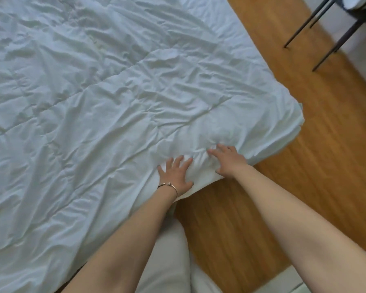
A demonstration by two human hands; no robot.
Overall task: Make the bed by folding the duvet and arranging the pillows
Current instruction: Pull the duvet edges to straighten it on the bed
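A wrinkled white duvet (106, 98) covers the bed and fills most of the view, its near right edge hanging over a wooden floor. My left hand (176, 176), with a thin bracelet at the wrist, lies flat with spread fingers on the duvet near that edge. Just to its right, my right hand (228, 161) presses on the duvet's edge with fingers stretched forward. Between the two hands the fabric bunches into a small ridge. A white pillow (167, 261) shows at the bottom, partly hidden under my left forearm.
Wooden floor (304, 155) runs along the bed's right side. Dark thin furniture legs (334, 45) stand at the top right. A pale strip (283, 282) lies at the bottom right.
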